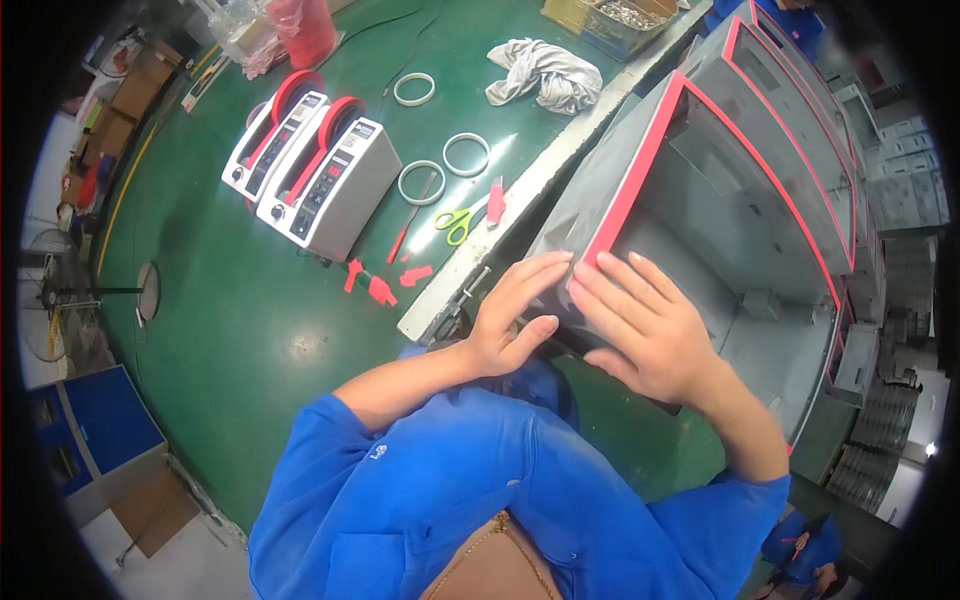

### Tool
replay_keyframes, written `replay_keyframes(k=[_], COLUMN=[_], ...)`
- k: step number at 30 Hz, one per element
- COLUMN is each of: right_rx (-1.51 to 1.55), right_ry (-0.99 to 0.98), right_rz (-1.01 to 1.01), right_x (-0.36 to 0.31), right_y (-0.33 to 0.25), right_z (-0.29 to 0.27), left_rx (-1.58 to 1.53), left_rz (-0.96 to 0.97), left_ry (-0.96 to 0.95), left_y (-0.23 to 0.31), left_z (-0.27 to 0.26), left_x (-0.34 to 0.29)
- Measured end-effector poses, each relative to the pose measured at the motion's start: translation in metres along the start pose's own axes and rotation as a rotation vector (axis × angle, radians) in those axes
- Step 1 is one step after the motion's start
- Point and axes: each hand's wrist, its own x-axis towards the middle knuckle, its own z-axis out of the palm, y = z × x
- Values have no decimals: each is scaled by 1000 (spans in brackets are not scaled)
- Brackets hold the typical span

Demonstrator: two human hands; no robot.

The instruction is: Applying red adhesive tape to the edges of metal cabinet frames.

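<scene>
- The grey box (pixel 770 220), open-fronted, matt and hard-walled, stands at the person's right, its near corner under both hands.
- A smooth red strip (pixel 638 165) borders its front rim, straight along the left edge and curving on the far side.
- Left hand (pixel 510 315): fingers extended and close together, thumb apart, the tips touching the corner beside the strip; they grip nothing that I can see.
- Right hand (pixel 645 325): fingers spread flat over the strip's lower end, uncurled, thumb held off.
- Behind, more grey boxes (pixel 795 130) have similar red rims.
- Over on the glossy green surface (pixel 250 340) are two white, blocky dispensers (pixel 345 195) bearing round red rolls, with three thin, pale rings (pixel 402 184) near them.
- Lime-handled scissors (pixel 458 225) lie by a worn, pale ledge (pixel 550 174).
- A crumpled, soft grey cloth (pixel 550 75) sits farther off.
</scene>
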Motion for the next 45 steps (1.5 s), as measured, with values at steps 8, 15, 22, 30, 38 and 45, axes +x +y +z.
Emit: replay_keyframes(k=[8,15,22,30,38,45], right_rx=[16,-189,-266,-288,-292,-267], right_ry=[358,411,390,380,391,395], right_rz=[505,662,653,672,650,652], right_x=[-33,-28,-18,-19,-20,-22], right_y=[-22,-23,-14,-14,-13,-14], right_z=[26,40,42,44,45,44], left_rx=[-413,-477,-552,-599,-674,-648], left_rz=[-444,-593,-658,-712,-768,-765], left_ry=[-29,-81,-9,-3,-30,-37], left_y=[-17,-30,-44,-50,-50,-47], left_z=[-13,12,25,29,25,25], left_x=[42,101,116,124,120,113])
